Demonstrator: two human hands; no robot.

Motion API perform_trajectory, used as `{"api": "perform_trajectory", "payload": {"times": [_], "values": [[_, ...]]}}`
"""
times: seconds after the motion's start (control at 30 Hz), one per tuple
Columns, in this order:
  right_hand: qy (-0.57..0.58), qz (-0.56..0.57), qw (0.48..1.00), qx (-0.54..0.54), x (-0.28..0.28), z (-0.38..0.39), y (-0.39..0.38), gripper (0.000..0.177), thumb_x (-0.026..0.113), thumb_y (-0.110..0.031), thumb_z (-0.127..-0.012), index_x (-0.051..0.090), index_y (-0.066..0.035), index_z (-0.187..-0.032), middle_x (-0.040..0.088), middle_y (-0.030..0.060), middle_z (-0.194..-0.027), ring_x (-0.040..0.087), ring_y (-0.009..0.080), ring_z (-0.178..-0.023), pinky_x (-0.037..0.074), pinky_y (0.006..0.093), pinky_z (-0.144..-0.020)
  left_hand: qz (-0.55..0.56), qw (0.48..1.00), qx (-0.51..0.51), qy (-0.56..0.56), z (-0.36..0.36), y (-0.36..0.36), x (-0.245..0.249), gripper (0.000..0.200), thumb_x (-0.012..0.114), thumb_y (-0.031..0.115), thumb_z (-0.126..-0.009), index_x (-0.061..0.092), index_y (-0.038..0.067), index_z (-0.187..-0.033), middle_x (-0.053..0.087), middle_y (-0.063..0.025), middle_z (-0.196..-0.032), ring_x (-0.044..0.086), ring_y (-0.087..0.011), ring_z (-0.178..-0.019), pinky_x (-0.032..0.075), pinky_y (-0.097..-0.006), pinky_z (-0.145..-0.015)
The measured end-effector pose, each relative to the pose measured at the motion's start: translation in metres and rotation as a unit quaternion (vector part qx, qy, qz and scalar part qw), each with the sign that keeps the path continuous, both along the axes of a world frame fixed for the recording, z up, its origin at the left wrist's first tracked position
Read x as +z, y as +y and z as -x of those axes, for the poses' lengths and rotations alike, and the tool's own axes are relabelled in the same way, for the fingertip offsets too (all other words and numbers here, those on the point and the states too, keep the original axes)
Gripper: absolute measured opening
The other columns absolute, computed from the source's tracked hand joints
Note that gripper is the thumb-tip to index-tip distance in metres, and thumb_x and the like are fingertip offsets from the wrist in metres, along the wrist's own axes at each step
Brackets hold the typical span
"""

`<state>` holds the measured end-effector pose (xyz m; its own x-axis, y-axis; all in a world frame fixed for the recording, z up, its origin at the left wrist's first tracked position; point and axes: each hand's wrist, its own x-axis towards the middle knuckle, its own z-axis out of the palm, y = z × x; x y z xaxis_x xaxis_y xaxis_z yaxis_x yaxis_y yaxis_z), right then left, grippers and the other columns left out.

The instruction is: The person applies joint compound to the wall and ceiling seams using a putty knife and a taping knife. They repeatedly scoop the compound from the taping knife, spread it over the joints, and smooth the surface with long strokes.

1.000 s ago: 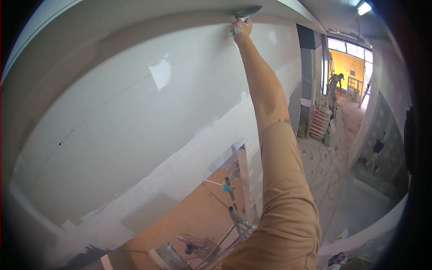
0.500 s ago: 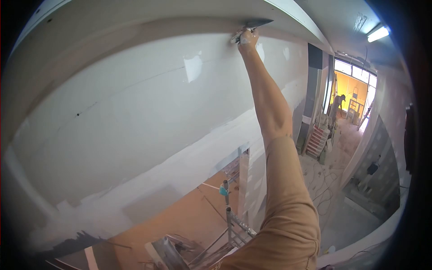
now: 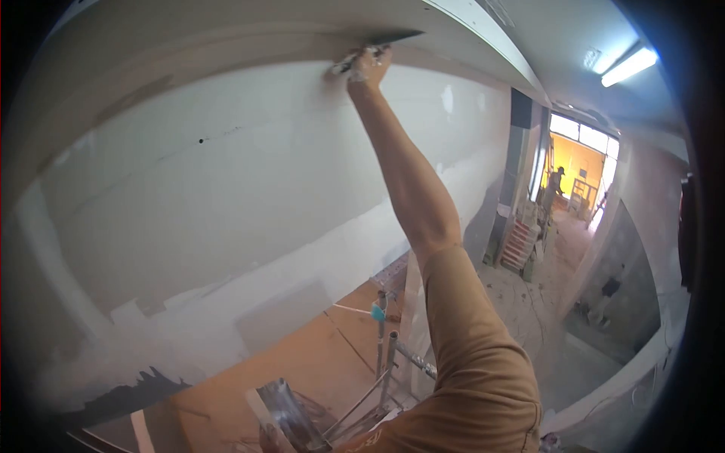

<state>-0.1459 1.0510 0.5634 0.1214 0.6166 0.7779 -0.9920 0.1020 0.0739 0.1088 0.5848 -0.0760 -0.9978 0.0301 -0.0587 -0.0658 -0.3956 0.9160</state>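
Note:
My right hand is raised at the top of the wall, wrapped round a trowel. Its dark blade points right and lies close against the surface where wall and ceiling edge meet. Whitish compound smears the fingers and the handle side. Below, the bare forearm and brown sleeve cross the pale plasterboard wall. At the bottom edge sits a grey metal trough-like piece. A skin-coloured patch beside it may be part of my left hand, but its fingers cannot be made out.
Scaffold tubes with a teal clamp-like piece stand below the wall opening. A corridor floor with loose cables runs toward a bright doorway, where another person is. A lit tube lamp hangs on the ceiling.
My right hand and the trowel have moved left along the top of the wall. The view has turned left, so the wall's dark hole appears farther right. A white patch is now hidden.

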Motion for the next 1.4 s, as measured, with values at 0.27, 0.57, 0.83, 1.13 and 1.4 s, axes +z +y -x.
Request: {"api": "perform_trajectory", "payload": {"times": [0.27,0.57,0.83,1.13,1.4], "values": [[-0.220,-0.278,0.932,-0.080,-0.193,-0.159,-0.071,0.035,0.064,-0.033,-0.096,0.057,-0.004,-0.115,0.059,0.0035,-0.081,0.058,0.0129,-0.074,0.048,0.0283,-0.065,-0.181,0.969,-0.166,-0.030,0.035,0.034,0.027,0.043,0.049,0.034,-0.104,0.054,0.000,-0.130,0.065,-0.0098,-0.110,0.064,-0.0215,-0.098,0.054,-0.0354,-0.085],[-0.440,-0.608,0.602,-0.274,-0.423,-0.333,-0.091,0.081,0.054,0.006,-0.081,0.039,-0.026,-0.154,0.037,0.0070,-0.160,0.063,0.0293,-0.114,0.058,0.0372,-0.081,-0.204,0.872,-0.443,-0.043,0.075,0.157,0.134,0.051,0.043,0.039,-0.105,0.047,0.003,-0.141,0.064,-0.0138,-0.124,0.064,-0.0247,-0.114,0.055,-0.0394,-0.097],[-0.596,-0.412,0.636,-0.265,-0.442,-0.387,-0.012,0.066,0.062,0.002,-0.085,0.048,-0.018,-0.147,0.052,0.0109,-0.146,0.066,0.0210,-0.094,0.055,0.0335,-0.068,-0.145,0.925,-0.290,0.197,0.145,0.181,0.078,0.050,0.048,0.030,-0.106,0.043,-0.002,-0.143,0.054,-0.0115,-0.135,0.055,-0.0213,-0.122,0.048,-0.0376,-0.103],[-0.507,0.103,0.755,0.402,-0.445,-0.386,-0.055,0.033,0.061,-0.004,-0.094,0.052,0.002,-0.125,0.060,0.0110,-0.092,0.055,0.0168,-0.066,0.045,0.0295,-0.052,-0.038,0.927,-0.094,0.360,0.114,0.246,0.214,0.047,0.050,0.019,-0.105,0.039,-0.008,-0.141,0.050,-0.0131,-0.129,0.046,-0.0182,-0.115,0.037,-0.0331,-0.103],[-0.485,0.078,0.739,0.460,-0.410,-0.343,-0.023,0.038,0.061,-0.004,-0.095,0.050,0.002,-0.131,0.058,0.0101,-0.091,0.052,0.0153,-0.068,0.043,0.0262,-0.051,0.121,0.848,-0.091,0.508,0.114,0.250,0.213,0.045,0.054,0.019,-0.101,0.043,-0.009,-0.135,0.057,-0.0134,-0.116,0.053,-0.0188,-0.104,0.045,-0.0339,-0.092]]}}
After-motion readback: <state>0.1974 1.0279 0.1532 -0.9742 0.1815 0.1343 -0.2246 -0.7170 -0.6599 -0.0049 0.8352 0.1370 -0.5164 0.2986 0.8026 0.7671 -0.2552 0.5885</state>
